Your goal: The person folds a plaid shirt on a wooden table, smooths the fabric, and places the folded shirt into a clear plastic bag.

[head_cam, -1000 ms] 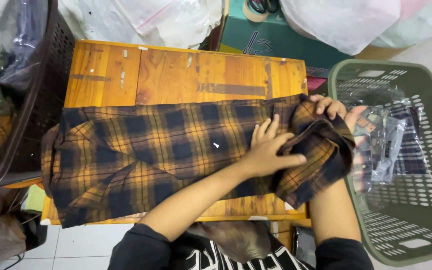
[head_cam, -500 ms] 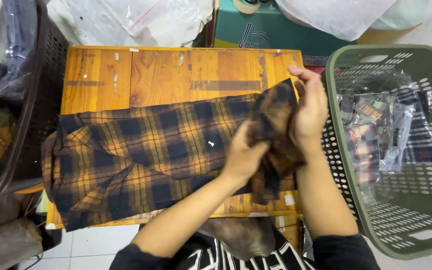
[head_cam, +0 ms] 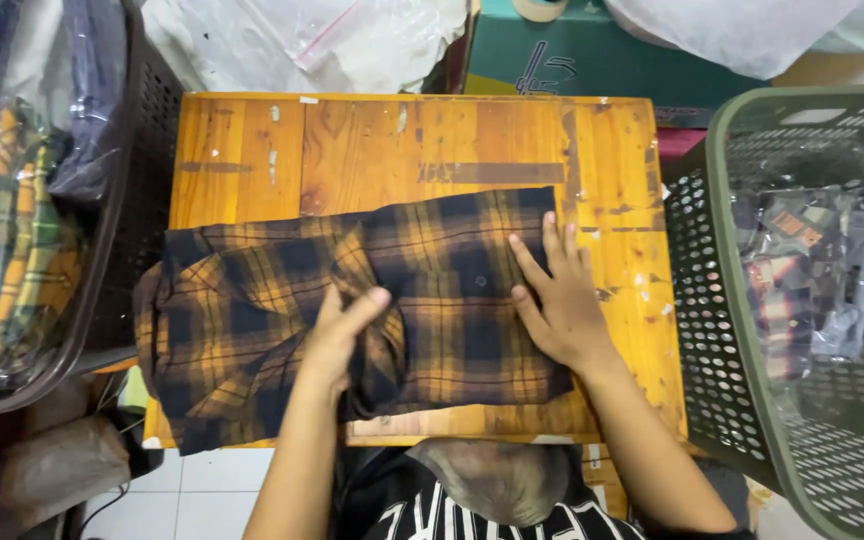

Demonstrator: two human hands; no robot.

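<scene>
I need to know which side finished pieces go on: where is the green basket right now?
In the head view the green basket stands at the right edge, against the wooden table, just past the right hand pressing the plaid shirt.

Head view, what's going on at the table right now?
A person is folding a plaid shirt, orange and dark, on a small wooden table. The right hand lies flat on the shirt's folded right side, pressing it down. The left hand rests near the middle, on a fold of cloth. The shirt's left part hangs over the table edge. A green basket with bagged clothes stands at the right, a dark basket with more bagged clothes at the left.
</scene>
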